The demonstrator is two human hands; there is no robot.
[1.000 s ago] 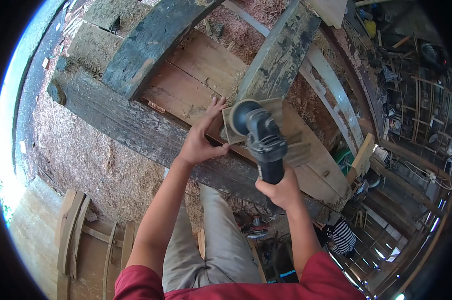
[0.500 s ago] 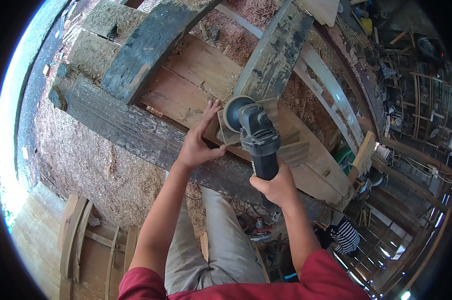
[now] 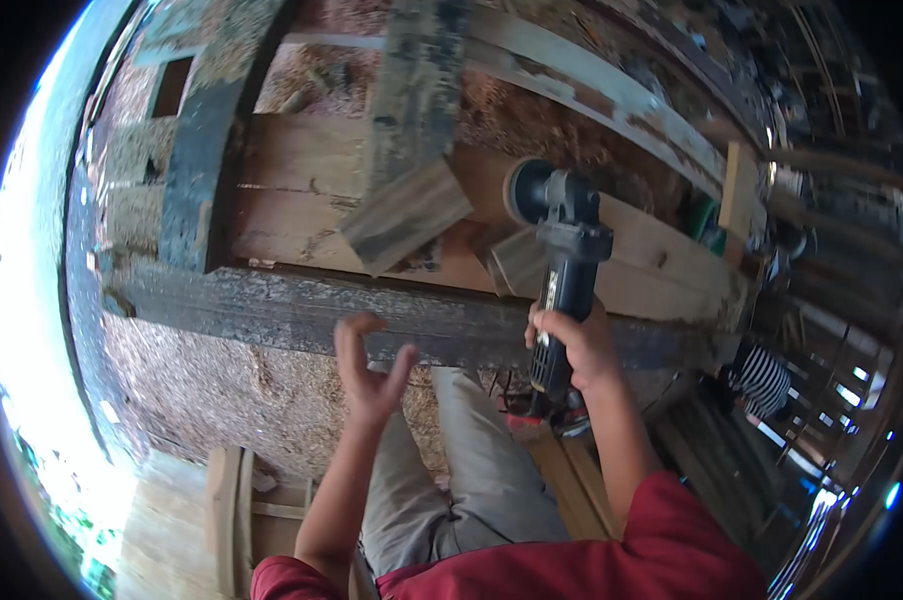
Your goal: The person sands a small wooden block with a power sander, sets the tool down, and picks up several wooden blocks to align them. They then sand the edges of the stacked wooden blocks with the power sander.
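My right hand [image 3: 584, 345] is wrapped round the black body of an angle grinder [image 3: 570, 250], whose round disc [image 3: 524, 190] points up and to the left. Below and left of the disc, a short wooden block [image 3: 407, 215] lies at a slant on the planks, apart from the grinder. A second wood piece [image 3: 520, 262] sits just left of the grinder's body. Nothing is in my left hand [image 3: 370, 375]; its fingers are bent and apart, over the near side of the long dark weathered beam [image 3: 302, 310].
Dark upright timbers [image 3: 197, 180] cross the planks at the left. Wood shavings [image 3: 212, 385] cover the ground on the near side. Curved wooden pieces [image 3: 230, 510] lie at lower left. A person in a striped shirt [image 3: 762, 380] is at the right.
My left hand has come away from the wooden block and drawn back toward me. The grinder has moved right, off the block, which now lies uncovered at a slant. The camera view has turned.
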